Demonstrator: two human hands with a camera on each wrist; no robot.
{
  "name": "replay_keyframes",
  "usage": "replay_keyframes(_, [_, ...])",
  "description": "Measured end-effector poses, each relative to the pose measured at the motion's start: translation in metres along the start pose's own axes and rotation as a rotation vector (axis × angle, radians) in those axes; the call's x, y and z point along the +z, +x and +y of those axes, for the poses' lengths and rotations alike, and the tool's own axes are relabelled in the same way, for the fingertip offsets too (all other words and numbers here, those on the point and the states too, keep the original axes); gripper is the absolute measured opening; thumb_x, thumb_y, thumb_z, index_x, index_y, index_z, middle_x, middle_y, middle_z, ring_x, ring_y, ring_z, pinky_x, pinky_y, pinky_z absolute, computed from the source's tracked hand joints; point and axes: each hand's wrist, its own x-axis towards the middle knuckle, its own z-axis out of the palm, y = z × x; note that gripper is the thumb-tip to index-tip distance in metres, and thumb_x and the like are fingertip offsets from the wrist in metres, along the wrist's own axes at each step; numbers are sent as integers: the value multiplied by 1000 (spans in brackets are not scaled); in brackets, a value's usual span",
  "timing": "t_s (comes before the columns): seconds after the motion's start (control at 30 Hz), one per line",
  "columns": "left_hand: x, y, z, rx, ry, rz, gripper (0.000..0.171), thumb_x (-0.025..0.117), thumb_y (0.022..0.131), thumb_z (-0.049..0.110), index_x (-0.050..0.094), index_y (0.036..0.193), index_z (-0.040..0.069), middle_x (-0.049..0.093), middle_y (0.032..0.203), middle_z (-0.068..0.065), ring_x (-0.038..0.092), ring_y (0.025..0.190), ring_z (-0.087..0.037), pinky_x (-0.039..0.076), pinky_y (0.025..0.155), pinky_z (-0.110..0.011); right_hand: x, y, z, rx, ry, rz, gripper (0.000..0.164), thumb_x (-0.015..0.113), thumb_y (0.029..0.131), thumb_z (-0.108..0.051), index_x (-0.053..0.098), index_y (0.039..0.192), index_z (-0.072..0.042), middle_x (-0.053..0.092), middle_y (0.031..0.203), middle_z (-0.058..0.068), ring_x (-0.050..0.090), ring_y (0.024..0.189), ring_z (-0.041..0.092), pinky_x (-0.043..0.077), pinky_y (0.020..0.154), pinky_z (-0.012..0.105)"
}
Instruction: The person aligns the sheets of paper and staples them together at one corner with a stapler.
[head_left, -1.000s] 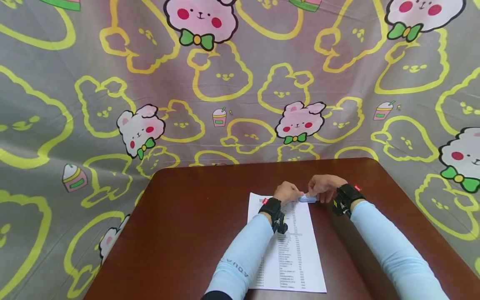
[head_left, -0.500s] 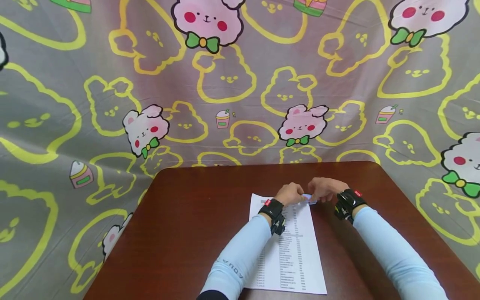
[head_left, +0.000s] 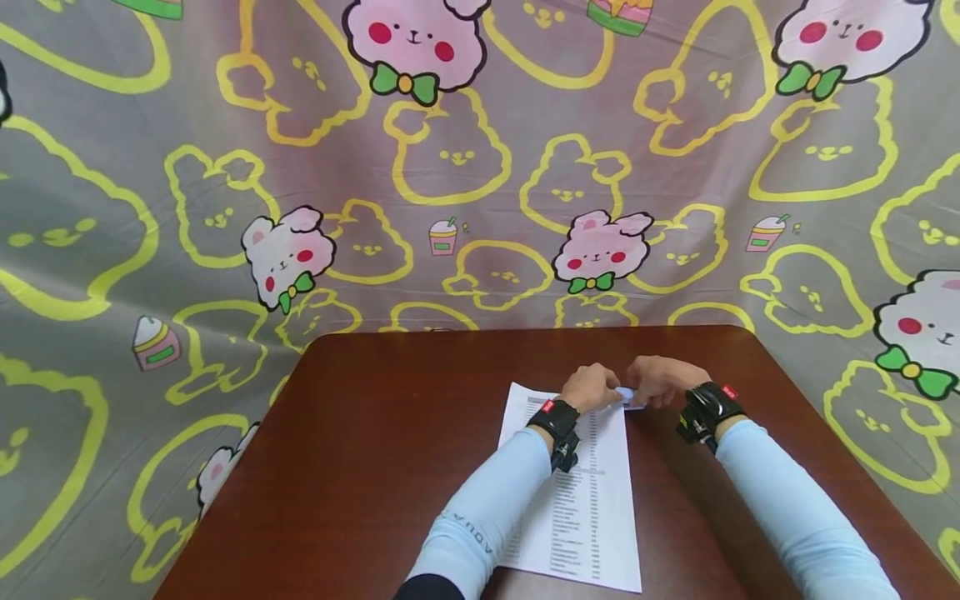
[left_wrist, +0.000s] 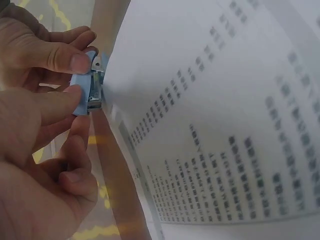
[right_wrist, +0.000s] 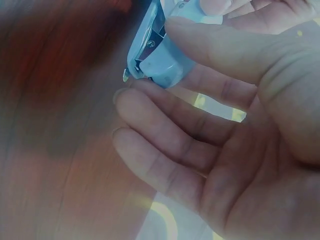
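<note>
A small light-blue stapler (head_left: pixel 628 398) with metal inner parts sits at the top right corner of a printed sheet of paper (head_left: pixel 577 517). My left hand (head_left: pixel 588 388) pinches one side of the stapler, over the top of the sheet. My right hand (head_left: pixel 662 380) pinches it from the right. In the left wrist view, thumbs and fingers of both hands hold the stapler (left_wrist: pixel 84 85) close to the paper's edge; whether the paper lies between its jaws I cannot tell. In the right wrist view, my right thumb presses on the stapler (right_wrist: pixel 170 62), its lower fingers loosely curved.
The sheet lies on a dark brown table (head_left: pixel 390 450) with rounded far corners. Behind the table hangs a grey curtain (head_left: pixel 480 192) printed with cartoon animals. Both wrists wear black straps with cameras, and light-blue sleeves cover the forearms.
Both hands have shifted slightly right with the stapler, which is turned compared with a second ago. The right fingers have closed in on it. The sheet has turned a little on the table.
</note>
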Motion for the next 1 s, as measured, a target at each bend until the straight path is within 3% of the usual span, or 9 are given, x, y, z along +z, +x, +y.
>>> replay_keyframes(0.13, [5,0,3,27,15,28,26,72,88,34,73,110,22,73,108,6,65,92,-12,48,75,-28,1,-2,7,0,6,14,32,81,80,-21,65,105,-9,63,83,6,60,69,22,52,63,32])
replay_keyframes(0.23, [7,0,-4,20,23,42,30,69,90,35,70,115,19,72,114,3,66,100,-15,50,82,-29,1,-4,13,-11,7,27,30,79,81,-21,65,104,-7,63,82,7,60,69,22,51,62,32])
replay_keyframes(0.47, [7,-2,-46,-24,38,20,29,68,89,28,65,112,10,71,111,-5,66,99,-21,50,86,-34,0,-10,30,19,41,47,33,79,82,-20,63,107,-5,61,88,10,58,73,25,51,65,34])
replay_keyframes(0.67, [-5,-9,-72,-93,14,58,25,70,88,22,66,109,9,71,111,-7,66,100,-24,50,89,-37,-2,-10,31,14,76,35,32,78,82,-20,64,107,-6,61,87,10,58,72,25,50,63,33])
replay_keyframes(0.87, [-14,-7,-75,-78,-76,87,18,62,94,22,66,105,9,69,101,-6,62,87,-20,50,82,-35,-12,-16,25,95,82,73,38,79,81,-20,62,113,-6,60,90,13,57,79,29,48,63,37])
replay_keyframes(1.0, [-26,-13,-71,-45,-59,151,17,57,96,22,68,102,11,69,92,-2,58,75,-15,48,70,-31,-22,-23,8,72,-12,149,42,76,83,-27,62,115,-4,63,98,14,58,87,31,49,65,40])
